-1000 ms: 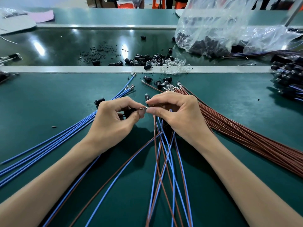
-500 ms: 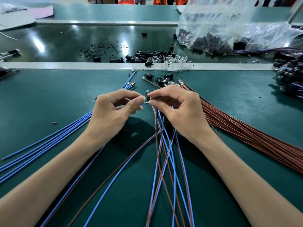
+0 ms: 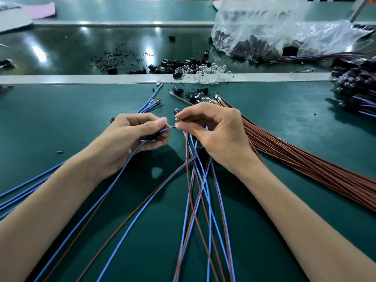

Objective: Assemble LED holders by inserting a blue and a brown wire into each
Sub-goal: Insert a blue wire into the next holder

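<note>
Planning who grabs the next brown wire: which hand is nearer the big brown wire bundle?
Right. The right hand sits just left of the brown wire bundle, close beside it; the left hand is farther left, beyond the right hand.

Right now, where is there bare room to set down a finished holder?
Bare green mat lies left of the blue wires, below the grey strip, and between the brown bundle and the black pile at the right edge. Crowded: crossed wires between the forearms, loose holders by the strip's middle.
</note>
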Demonstrator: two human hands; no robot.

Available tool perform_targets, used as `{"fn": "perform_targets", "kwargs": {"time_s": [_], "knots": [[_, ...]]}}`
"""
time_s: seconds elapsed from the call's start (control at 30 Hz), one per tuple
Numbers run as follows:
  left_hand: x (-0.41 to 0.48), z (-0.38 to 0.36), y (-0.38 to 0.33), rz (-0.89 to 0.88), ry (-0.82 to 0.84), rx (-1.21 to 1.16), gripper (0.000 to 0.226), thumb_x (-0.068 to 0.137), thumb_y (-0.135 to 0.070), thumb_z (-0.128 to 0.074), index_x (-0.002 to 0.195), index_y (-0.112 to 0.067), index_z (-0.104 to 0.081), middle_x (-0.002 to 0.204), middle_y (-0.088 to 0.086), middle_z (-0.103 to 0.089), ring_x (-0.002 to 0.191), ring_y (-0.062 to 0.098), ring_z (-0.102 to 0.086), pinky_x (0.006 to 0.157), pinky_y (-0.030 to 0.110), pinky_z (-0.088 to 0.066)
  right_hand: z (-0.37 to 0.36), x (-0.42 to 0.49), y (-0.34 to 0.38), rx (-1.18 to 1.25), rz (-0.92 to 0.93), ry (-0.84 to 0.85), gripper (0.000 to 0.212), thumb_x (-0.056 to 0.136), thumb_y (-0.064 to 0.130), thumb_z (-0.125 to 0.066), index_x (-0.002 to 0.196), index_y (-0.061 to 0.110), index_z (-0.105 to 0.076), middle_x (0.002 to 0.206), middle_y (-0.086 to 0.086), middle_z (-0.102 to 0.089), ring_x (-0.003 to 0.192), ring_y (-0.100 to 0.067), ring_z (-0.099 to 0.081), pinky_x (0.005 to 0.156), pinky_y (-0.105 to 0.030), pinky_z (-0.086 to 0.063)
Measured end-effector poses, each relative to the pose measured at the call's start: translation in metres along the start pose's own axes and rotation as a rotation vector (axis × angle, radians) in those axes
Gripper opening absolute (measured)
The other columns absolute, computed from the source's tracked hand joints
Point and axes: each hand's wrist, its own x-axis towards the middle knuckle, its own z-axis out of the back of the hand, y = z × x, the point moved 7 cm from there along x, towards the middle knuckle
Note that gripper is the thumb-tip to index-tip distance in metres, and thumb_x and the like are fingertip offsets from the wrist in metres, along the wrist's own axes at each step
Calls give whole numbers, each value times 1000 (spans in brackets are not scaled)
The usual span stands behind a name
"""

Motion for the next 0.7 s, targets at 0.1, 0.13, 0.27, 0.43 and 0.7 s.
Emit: {"fn": "perform_targets", "kwargs": {"time_s": [0.1, 0.13, 0.27, 0.43, 0.7], "knots": [[-1, -3, -1, -25, -15, 30, 17, 69, -29, -63, 62, -16, -71, 66, -1, -66, 59, 7, -62, 59, 15, -52, -3, -1, 1, -5, 12, 8, 17, 74, -2, -77, 88, 5, -72, 80, 0, -70, 72, -7, -68, 74, -18, -54], [-1, -4, -2, -37, -20, 40, 16, 70, -28, -63, 64, -15, -70, 65, -1, -66, 58, 7, -61, 59, 15, -52, -4, -1, 2, -11, 20, 14, 16, 73, -2, -77, 88, 3, -72, 80, -2, -71, 72, -8, -69, 74, -18, -54], [-3, -7, -3, -59, -50, 54, 16, 70, -28, -64, 68, -12, -67, 65, 0, -66, 57, 6, -60, 55, 14, -50, -5, -2, 3, -21, 33, 1, 17, 71, -3, -79, 86, 1, -72, 78, -2, -71, 71, -9, -70, 73, -21, -56], [-5, -7, -3, -76, -88, 52, 18, 73, -30, -63, 68, -13, -68, 66, -2, -66, 57, 4, -59, 54, 13, -48, -3, -2, 4, -23, 32, -34, 20, 68, -2, -81, 86, 1, -72, 78, -1, -72, 70, -6, -70, 72, -17, -54], [-5, -6, -5, -112, -150, 9, 18, 73, -31, -64, 63, -18, -69, 62, -7, -64, 55, 2, -57, 49, 13, -46, -2, -2, 3, 5, 5, -73, 21, 66, 1, -82, 85, 5, -73, 79, -1, -73, 72, -7, -71, 74, -19, -55]]}}
